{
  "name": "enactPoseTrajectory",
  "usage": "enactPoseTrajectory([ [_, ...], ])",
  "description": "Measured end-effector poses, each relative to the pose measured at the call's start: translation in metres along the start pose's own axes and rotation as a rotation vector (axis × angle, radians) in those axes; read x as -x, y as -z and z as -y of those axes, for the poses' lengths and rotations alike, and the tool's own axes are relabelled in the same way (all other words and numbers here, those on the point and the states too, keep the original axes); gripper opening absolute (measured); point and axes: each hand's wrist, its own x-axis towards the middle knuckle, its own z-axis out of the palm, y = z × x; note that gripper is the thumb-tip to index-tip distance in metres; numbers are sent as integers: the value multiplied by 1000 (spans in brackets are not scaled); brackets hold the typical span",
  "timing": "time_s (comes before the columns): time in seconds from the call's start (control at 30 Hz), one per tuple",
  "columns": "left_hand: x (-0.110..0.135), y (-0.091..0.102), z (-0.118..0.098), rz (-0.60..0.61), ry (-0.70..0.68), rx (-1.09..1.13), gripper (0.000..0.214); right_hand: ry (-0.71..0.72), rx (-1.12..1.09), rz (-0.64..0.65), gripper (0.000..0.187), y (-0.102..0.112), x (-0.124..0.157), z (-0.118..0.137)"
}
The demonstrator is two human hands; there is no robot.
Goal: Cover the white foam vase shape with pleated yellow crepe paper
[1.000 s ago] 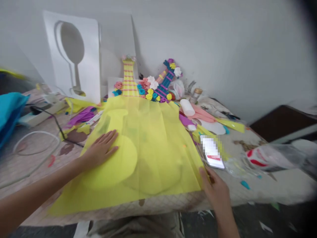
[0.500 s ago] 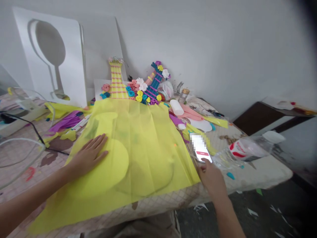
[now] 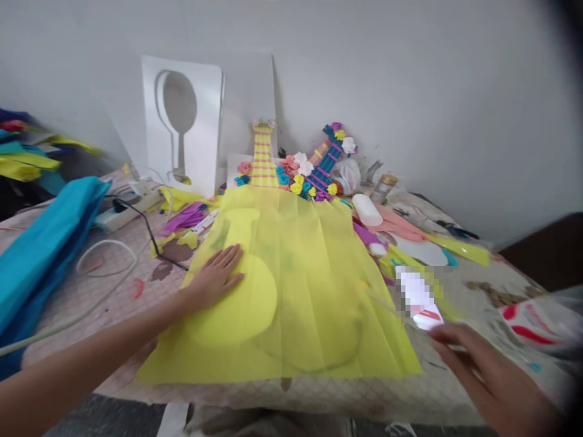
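Across the surface [image 3: 113,291], the spread left hand [image 3: 218,276] is pressing the yellow sheet [image 3: 314,273] while the loosely spread right hand [image 3: 483,370] is hovering just lower-right of the phone [image 3: 421,300].

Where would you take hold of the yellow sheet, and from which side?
Probably the near right corner of the sheet, pinched from the right: it lies flat, the left hand presses its left part, and that corner lies bare near the right hand.

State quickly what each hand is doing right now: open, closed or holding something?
Left hand: open, flat on the thin yellow fabric sheet.
Right hand: open, holding nothing, beside the flat white phone.
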Motion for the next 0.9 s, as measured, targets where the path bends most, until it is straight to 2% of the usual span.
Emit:
enactPoseTrajectory([
  [0.07, 1, 2, -2, 4, 9, 7, 64, 110, -93, 105, 20, -15, -52, 52],
  [0.17, 1, 5, -5, 7, 19, 24, 65, 358, -221, 167, 15, -60, -130, 123],
  [0.23, 2, 7, -6, 3, 19, 39, 64, 418, -212, 186, 15, -101, -174, 152],
  [0.3, 3, 7, -7, -7, 18, 48, 63, 404, -173, 185, 15, -141, -209, 166],
  [0.37, 3, 7, -6, -15, 15, 53, 63, 373, -125, 182, 12, -172, -234, 166],
  [0.47, 4, 5, -5, -20, 10, 65, 63, 340, -68, 200, 17, -199, -248, 152],
  [0.67, 4, 5, -5, -23, 11, 76, 64, 357, -51, 256, 18, -208, -240, 122],
  [0.9, 4, 7, -6, -4, 22, 79, 64, 343, -59, 180, 20, -216, -257, 129],
])
